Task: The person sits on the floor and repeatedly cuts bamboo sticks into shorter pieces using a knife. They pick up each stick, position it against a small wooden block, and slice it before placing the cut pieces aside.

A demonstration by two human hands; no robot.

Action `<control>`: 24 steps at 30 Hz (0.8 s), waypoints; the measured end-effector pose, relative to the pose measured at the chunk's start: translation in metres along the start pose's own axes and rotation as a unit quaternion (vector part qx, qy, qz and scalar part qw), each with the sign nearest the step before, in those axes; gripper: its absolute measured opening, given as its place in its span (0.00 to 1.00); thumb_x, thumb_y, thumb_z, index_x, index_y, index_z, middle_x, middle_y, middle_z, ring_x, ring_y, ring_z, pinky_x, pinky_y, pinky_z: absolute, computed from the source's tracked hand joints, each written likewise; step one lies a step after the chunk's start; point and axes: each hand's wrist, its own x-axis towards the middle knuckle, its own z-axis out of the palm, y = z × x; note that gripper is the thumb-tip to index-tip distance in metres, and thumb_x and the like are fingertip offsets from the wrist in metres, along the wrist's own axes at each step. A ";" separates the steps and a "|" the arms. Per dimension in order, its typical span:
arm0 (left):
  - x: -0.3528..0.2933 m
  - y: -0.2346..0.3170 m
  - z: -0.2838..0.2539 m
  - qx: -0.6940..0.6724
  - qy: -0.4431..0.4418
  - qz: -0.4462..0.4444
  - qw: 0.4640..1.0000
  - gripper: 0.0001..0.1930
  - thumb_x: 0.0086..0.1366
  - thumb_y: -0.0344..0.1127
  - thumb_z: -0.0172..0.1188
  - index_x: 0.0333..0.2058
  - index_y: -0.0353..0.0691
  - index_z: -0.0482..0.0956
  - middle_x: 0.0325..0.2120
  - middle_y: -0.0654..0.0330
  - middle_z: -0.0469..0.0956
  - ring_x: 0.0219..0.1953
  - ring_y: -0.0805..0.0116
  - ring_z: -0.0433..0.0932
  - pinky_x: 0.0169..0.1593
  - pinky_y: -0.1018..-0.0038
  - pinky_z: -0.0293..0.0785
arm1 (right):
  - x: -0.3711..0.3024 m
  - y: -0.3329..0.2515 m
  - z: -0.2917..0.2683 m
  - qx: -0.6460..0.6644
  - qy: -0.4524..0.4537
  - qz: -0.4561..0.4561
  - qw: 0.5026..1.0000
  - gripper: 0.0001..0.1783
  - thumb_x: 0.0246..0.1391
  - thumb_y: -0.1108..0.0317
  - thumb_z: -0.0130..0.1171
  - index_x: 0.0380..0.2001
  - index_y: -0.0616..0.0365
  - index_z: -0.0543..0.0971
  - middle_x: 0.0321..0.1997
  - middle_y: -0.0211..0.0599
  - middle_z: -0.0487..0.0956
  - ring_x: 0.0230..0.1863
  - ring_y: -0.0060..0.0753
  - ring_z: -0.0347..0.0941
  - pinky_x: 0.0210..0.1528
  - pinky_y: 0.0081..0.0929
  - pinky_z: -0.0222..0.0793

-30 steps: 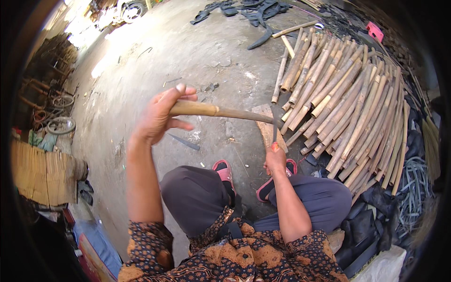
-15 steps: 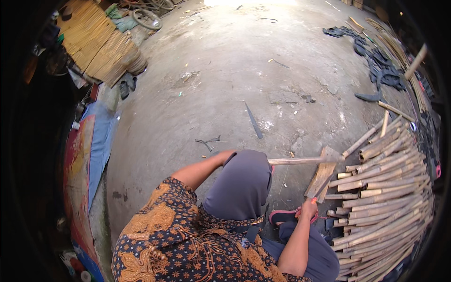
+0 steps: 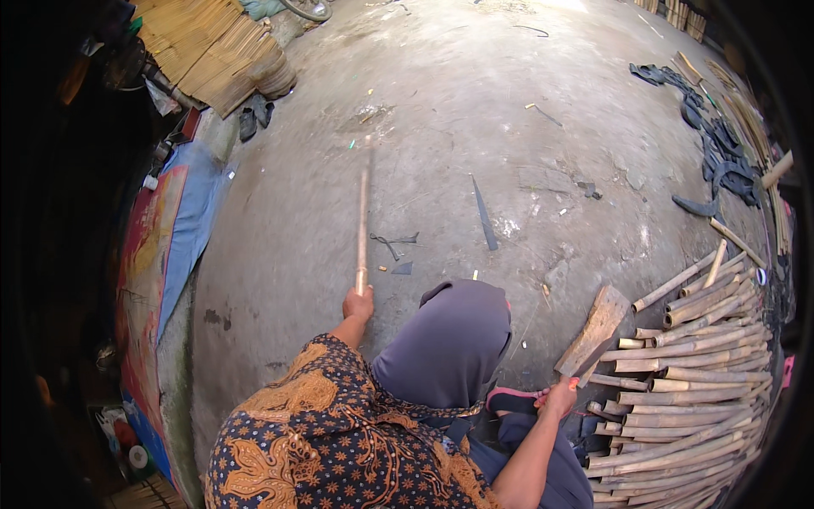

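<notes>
- Head view: your left hand was closed around the near end of a bamboo pole, which pointed away from you, left of your knee.
- Your right hand gripped a knife by its orange handle, the dark blade along the lower right edge of a wooden block.
- Bamboo pieces lay piled to the right of the block.

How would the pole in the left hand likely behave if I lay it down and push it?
The pole is probably stiff: the left hand grips only its near end, yet it looks straight. It may be light for its size, since the similar piled poles show hollow ends. Looking round, it could roll if pushed along the floor.
</notes>
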 end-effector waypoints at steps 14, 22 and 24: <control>0.052 0.137 0.042 0.213 -0.205 0.217 0.930 0.27 0.66 0.48 0.59 0.58 0.35 0.77 0.53 0.42 0.81 0.57 0.45 0.79 0.62 0.57 0.73 | -0.139 -0.166 -0.092 0.336 -0.136 -0.198 0.911 0.13 0.71 0.59 0.53 0.45 0.58 0.73 0.23 0.28 0.69 0.20 0.22 0.67 0.23 0.26 0.69; -0.157 0.414 0.117 0.328 -0.354 0.660 0.575 0.29 0.69 0.55 0.59 0.56 0.35 0.78 0.48 0.42 0.83 0.53 0.46 0.81 0.57 0.57 0.76 | -0.165 -0.203 -0.215 0.333 0.059 -0.337 0.879 0.15 0.70 0.58 0.56 0.47 0.60 0.73 0.25 0.28 0.69 0.21 0.22 0.67 0.26 0.27 0.70; -0.228 0.450 0.131 0.363 -0.332 0.719 0.491 0.28 0.70 0.55 0.58 0.55 0.36 0.79 0.48 0.42 0.83 0.52 0.46 0.82 0.56 0.57 0.77 | -0.156 -0.196 -0.227 0.352 0.117 -0.341 0.864 0.15 0.70 0.58 0.55 0.47 0.60 0.73 0.25 0.29 0.69 0.21 0.23 0.67 0.26 0.28 0.71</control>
